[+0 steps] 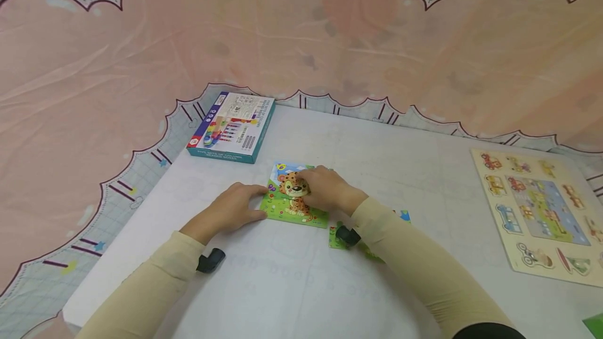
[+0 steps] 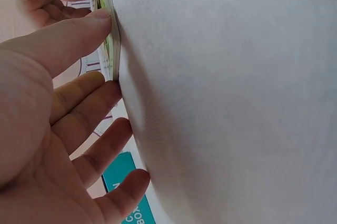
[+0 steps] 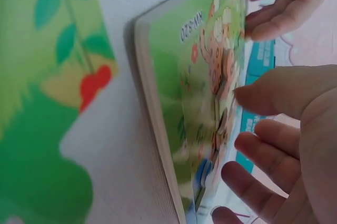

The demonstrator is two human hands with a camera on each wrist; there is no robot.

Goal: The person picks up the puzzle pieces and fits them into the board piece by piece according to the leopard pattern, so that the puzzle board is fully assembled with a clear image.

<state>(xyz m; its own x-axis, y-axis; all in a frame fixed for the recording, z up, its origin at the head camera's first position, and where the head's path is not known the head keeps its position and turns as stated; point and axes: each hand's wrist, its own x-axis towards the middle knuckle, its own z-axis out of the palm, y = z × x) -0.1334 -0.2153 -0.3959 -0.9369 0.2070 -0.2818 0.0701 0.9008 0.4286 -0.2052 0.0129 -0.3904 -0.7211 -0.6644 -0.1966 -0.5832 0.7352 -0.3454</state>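
A leopard puzzle board [image 1: 294,218] with raised pieces lies flat on the white table. My left hand [image 1: 231,205] rests at its left side. In the left wrist view the thumb [image 2: 87,32] touches the board's edge [image 2: 115,50], and the other fingers spread along the table beside it. Over the leopard's right side is my right hand [image 1: 327,190]. In the right wrist view, the thumb [image 3: 263,95] is close to the raised leopard pieces [image 3: 224,71], its contact unclear; the other fingers are apart and slightly bent, with nothing seen between them.
Beneath my right forearm lies another green picture board [image 1: 335,238], mostly hidden. A teal-sided box [image 1: 235,127] sits at the back left. A larger wooden vehicle puzzle [image 1: 499,239] is at the right. A green corner [image 1: 594,323] shows at the lower right. Patterned cloth surrounds the table.
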